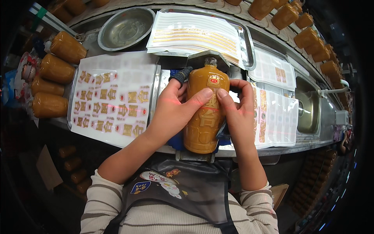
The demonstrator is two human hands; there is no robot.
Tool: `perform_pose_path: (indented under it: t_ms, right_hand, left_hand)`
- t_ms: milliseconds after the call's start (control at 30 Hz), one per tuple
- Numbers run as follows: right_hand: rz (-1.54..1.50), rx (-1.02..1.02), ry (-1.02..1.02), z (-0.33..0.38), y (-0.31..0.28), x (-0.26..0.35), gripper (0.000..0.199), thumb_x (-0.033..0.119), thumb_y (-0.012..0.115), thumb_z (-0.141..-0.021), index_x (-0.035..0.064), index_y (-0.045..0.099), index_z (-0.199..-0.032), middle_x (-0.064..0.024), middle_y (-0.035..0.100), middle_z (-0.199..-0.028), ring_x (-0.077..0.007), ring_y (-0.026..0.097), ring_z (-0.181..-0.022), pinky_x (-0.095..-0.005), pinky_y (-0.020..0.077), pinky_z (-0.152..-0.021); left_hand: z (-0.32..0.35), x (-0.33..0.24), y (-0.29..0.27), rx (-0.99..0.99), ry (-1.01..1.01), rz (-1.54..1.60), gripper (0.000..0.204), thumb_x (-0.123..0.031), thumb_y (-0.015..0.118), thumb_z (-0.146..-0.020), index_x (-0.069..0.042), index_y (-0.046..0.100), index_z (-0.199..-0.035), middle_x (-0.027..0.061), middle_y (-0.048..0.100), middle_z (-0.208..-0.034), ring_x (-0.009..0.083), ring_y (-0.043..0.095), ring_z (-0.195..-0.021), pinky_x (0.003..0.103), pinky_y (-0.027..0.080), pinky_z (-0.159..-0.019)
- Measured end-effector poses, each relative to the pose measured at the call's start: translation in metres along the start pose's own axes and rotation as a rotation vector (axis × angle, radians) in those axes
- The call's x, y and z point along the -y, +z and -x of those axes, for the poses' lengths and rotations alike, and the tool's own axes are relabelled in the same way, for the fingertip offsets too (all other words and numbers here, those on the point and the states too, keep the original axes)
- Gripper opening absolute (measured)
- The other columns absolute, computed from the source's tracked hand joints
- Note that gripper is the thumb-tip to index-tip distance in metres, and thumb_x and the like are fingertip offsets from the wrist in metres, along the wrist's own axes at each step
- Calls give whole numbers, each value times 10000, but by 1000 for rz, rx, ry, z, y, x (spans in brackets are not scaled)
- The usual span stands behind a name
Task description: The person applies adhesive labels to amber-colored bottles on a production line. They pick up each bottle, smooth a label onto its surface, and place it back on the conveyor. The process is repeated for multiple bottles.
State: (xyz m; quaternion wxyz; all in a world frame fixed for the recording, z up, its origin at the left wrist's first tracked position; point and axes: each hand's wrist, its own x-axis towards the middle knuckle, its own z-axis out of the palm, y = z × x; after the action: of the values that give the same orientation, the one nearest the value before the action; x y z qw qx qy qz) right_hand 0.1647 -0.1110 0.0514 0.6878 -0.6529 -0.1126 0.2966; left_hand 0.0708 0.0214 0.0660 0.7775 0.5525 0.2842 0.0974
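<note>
A glossy caramel-brown bottle (200,134) lies in front of me with its dark neck pointing away. It rests on a stand with blue padding (177,142). My left hand (171,109) is closed round the bottle's left side, its thumb pressed on the front. A dark wrap (181,75) covers one of that hand's fingers. From the right side my right hand (240,111) grips the bottle, thumb tip close to the other thumb. Between and below the thumbs sits a gold decal (213,102), partly covered by them. Higher up is a small red-and-gold emblem (213,80). Thin red light lines cross both hands.
Gold decal sheets lie left (132,64), behind (194,27) and right (278,121) of the bottle. A metal bowl (104,37) stands at the back left, a sink (306,113) at the right. Several brown bottles (56,68) line the left side; more fill the back right.
</note>
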Motion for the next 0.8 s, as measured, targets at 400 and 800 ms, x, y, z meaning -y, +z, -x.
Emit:
perform_pose_path:
  t_ms: [400,800]
  right_hand:
    - [-151,60,9,-2,-7,-7,431,128,680,-941,26,414,-1264,-143,621,-1124,-105,668,-793,-216,539,-661]
    - [-468,-161,171,-3,-43,-31,240,261,582,-986,46,642,-1075,-78,643,-958,-101,506,-532,-248,416,-499]
  left_hand:
    - [-9,3,11,-68,153,-86,522,-196,776,-873,26,487,-1248,123,625,-1187,160,615,-1082,322,513,-939]
    - [13,13,-2,7,80,-71,664,-254,818,-841,53,439,-1293,162,558,-1298,216,553,-1222,352,463,-1027]
